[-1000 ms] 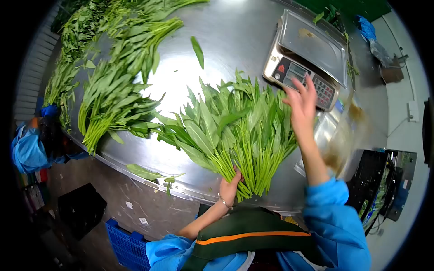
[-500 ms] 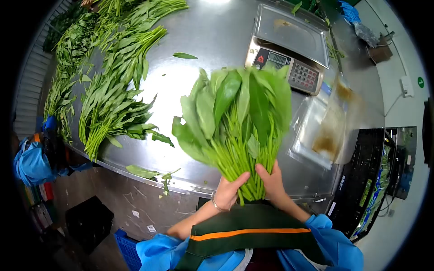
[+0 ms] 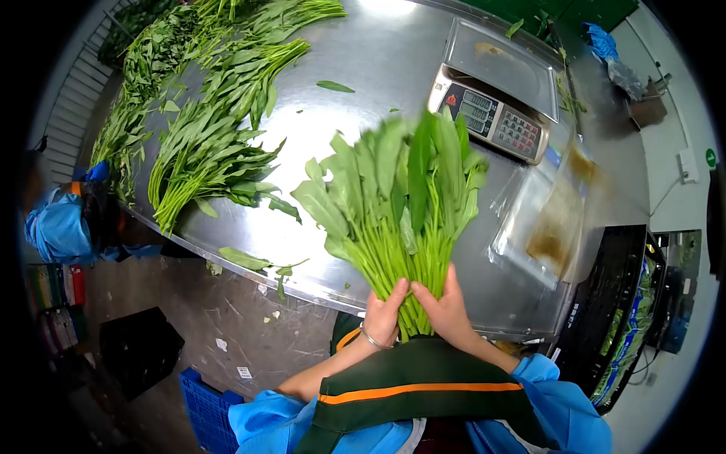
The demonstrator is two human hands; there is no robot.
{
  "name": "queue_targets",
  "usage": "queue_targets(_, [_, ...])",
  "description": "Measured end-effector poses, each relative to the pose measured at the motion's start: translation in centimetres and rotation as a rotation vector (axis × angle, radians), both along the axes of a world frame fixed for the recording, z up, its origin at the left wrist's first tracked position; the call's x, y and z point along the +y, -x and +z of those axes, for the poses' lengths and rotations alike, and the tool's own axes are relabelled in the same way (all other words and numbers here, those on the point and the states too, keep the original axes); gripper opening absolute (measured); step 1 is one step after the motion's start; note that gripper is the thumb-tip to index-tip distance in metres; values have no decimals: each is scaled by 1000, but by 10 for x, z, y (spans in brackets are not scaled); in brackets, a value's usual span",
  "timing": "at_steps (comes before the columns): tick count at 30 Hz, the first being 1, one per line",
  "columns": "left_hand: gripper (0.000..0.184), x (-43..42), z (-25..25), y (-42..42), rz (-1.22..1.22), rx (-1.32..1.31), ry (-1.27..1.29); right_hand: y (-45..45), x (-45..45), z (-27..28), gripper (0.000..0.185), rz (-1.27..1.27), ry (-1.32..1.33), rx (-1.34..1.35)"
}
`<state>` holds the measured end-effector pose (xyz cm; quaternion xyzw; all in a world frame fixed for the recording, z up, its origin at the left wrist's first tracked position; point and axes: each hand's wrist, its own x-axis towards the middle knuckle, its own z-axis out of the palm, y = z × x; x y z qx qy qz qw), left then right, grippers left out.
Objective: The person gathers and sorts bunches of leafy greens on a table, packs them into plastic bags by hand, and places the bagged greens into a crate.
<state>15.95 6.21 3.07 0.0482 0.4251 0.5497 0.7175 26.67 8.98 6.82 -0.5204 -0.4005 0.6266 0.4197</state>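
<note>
I see the left hand (image 3: 383,312) and right hand (image 3: 445,306) clamped around the leafy bunch (image 3: 401,204) by its stems (image 3: 389,253), at the table (image 3: 484,265) edge; low, even pressure should spare the leaves (image 3: 386,163)

Gleams as a metal tabletop (image 3: 382,57); carries bundles of leafy greens (image 3: 215,155) at left, a digital scale (image 3: 495,91) at right, plastic bags (image 3: 533,223) near it and loose leaves (image 3: 244,259).

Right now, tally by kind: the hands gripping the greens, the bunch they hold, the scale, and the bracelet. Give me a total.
Hands: 2 (left hand, right hand)
Bunch of greens: 1
Scale: 1
Bracelet: 1
Total: 5
</note>
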Motion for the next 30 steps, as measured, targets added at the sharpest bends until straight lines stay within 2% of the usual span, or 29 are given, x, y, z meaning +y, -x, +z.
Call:
queue_targets(1, [35, -5, -11, -5, 62, 24, 62, 2, -2, -10, 50, 31, 9, -58])
queue_targets(4, [38, -20, -61, -1, 39, -257, 388, -7, 7, -54, 59, 399, 221, -450])
queue_targets(5, [43, -26, -76, 0, 23, -278, 413, -9, 7, -70, 62, 381, 210, -424])
queue_targets(7, [49, -22, -69, -1, 52, -220, 417, -5, -2, -92, 69, 350, 195, -369])
queue_targets(9, [50, -17, -68, -7, 113, -157, 417, 1, -5, -86, 75, 323, 174, -503])
queue_targets(11, [47, 0, -43, -25, 200, 91, 212, -5, 6, -60, 76, 344, 37, -571])
queue_targets(13, [42, 40, 5, -43, 248, 252, 18, -24, 37, -22, 73, 230, -297, -561])
queue_targets(14, [42, 67, 25, -49, 183, 342, -39, -36, 64, 4, 71, 174, -451, -539])
queue_targets(15, [41, 100, 44, -59, 161, 356, -219, -48, 93, 15, 68, 69, -573, -441])
queue_targets(17, [38, 176, 77, -76, -53, 494, -397, -82, 155, 50, 64, -6, -660, -437])
queue_targets(18, [36, 218, 91, -92, -89, 420, -497, -100, 189, 72, 59, -30, -660, -384])
queue_targets(20, [38, 297, 102, -126, -190, 254, -600, -139, 255, 77, 52, -131, -664, -395])
queue_targets(22, [41, 365, 98, -157, -328, 151, -496, -174, 317, 64, 48, -165, -658, -287])
queue_targets(23, [47, 402, 78, -171, -392, 257, -498, -191, 347, 46, 48, -189, -606, -201])
queue_targets(24, [52, 436, 51, -182, -457, 365, -495, -211, 377, 18, 51, -166, -525, -409])
queue_targets(25, [64, 461, 27, -192, -454, 912, -528, -231, 403, -12, 55, -143, -429, -615])
queue_targets(26, [73, 469, 21, -199, -499, 1399, -370, -236, 415, -17, 59, -116, -324, -819])
queue_targets(28, [76, 477, 4, -199, -581, 1644, -388, -249, 433, -29, 69, -23, -124, -1139])
queue_targets(29, [76, 477, 13, -194, -567, 1600, -395, -252, 436, -30, 75, 31, -14, -1295])
queue_targets(30, [75, 472, 21, -185, -561, 1550, -391, -258, 438, -25, 86, 130, -6, -1245])
